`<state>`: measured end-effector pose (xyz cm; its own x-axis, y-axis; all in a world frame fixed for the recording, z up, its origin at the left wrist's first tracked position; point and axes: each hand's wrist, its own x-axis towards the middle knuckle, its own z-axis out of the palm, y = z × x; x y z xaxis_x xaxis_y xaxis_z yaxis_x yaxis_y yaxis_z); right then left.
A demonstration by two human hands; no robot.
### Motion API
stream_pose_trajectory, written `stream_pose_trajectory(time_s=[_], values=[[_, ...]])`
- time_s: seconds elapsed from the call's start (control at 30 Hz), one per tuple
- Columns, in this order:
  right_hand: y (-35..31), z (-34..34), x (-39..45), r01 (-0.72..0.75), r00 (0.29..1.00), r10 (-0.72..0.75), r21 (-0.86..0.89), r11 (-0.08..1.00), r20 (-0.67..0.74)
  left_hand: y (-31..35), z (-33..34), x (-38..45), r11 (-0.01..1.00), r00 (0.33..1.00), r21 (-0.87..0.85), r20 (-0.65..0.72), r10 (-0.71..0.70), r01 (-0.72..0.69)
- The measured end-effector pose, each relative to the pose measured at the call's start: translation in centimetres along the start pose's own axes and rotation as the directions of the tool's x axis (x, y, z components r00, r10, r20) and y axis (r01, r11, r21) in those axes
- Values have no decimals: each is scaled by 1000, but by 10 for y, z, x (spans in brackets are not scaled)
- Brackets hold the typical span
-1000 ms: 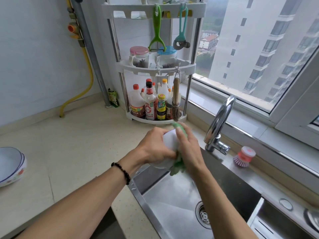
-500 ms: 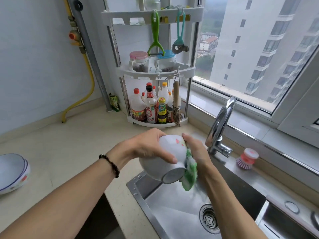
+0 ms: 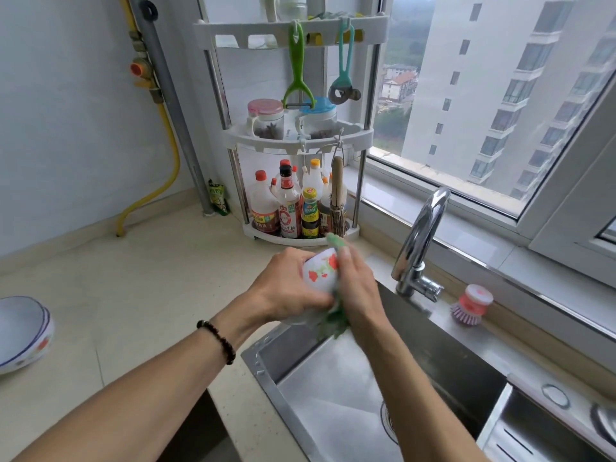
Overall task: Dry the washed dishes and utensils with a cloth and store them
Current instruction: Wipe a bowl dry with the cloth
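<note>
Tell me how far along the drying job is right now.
Looks done: the bowls stacked on the counter at the far left, apparently dried and set aside. In hand: the left hand holds a white bowl with red flowers over the sink, while the right hand rubs it with a green cloth. Left: finishing and storing this bowl; no other dishes show in the visible part of the sink.

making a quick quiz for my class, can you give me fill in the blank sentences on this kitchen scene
1. The left hand holds a white ____ with red flowers.
2. The right hand presses a ____ cloth against it.
3. Both hands work above the steel ____ beside the faucet.
4. The dish brush by the window has a ____ top.

Missing words: bowl; green; sink; red
</note>
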<state>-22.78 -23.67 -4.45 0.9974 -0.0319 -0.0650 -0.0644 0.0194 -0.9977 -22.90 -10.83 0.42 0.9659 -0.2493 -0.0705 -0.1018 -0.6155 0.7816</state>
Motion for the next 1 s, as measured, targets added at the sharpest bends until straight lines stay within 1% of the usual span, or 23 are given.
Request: stream_pose_trajectory(time_s=[0.03,0.07,0.1,0.17,0.2,0.23,0.3,0.33,0.37,0.4,0.47,0.5,0.53,0.6,0.63,0.67,0.7,0.77,0.8,0.83,0.87,0.93,1.0], values=[[5,7,-4,88,996,-86,-72,994,20,0,0,1,1000,1000,25,-27,7,-6],[9,11,-7,137,991,-136,-81,987,21,0,0,1,999,999,47,-34,15,-13],[9,9,-7,126,992,-126,-21,992,6,1,0,-2,999,1000,51,-24,19,-18],[1,0,1,2,1000,-5,202,979,11,0,-1,-6,1000,1000,-4,18,24,-24],[0,-4,4,-51,999,50,258,965,9,1,-1,-8,999,1000,-34,23,21,-20],[1,-5,5,-41,999,35,229,973,26,0,-1,-9,999,1000,-42,9,14,-13],[2,5,-3,77,997,-79,52,996,23,-1,1,-6,1000,999,-17,-40,16,-17],[7,9,-7,104,995,-104,7,995,9,-1,2,-6,1000,998,10,-48,29,-29],[10,8,-9,95,995,-95,24,995,1,-1,2,-7,999,999,29,-36,39,-38],[8,5,-8,34,999,-33,134,990,-13,-1,1,-9,999,999,15,-4,45,-44],[6,-8,1,-148,988,153,357,923,13,-1,-4,-12,996,998,-80,51,35,-30],[5,-12,4,-162,986,164,358,919,27,-1,-6,-12,993,998,-120,58,25,-18],[2,-11,4,-101,995,92,271,957,43,-1,-8,-11,991,998,-134,53,20,-13],[3,-2,2,111,993,-112,26,994,34,0,-7,-5,998,999,-67,46,23,-20],[7,2,1,172,984,-171,-12,985,44,2,-6,-3,999,998,-6,45,32,-32],[10,3,2,173,984,-173,4,985,52,4,-5,-2,999,998,30,50,38,-40],[10,1,3,96,994,-100,80,992,49,4,-5,-2,999,998,30,56,33,-35],[10,-10,13,-160,986,137,311,937,93,4,-9,-6,993,998,-121,62,2,6],[10,-17,16,-265,964,230,385,884,136,2,-10,-9,968,999,-247,46,-25,35],[10,-22,19,-301,953,254,401,865,166,-1,-9,-9,921,998,-384,10,-69,67],[9,-23,22,-279,958,228,385,880,174,-5,-6,-8,850,990,-517,-30,-138,103],[6,-17,16,-125,990,100,282,951,101,-11,5,-1,637,938,-756,-95,-333,150],[5,-7,3,72,996,-77,103,992,44,-10,10,3,434,863,-891,-111,-493,133]])
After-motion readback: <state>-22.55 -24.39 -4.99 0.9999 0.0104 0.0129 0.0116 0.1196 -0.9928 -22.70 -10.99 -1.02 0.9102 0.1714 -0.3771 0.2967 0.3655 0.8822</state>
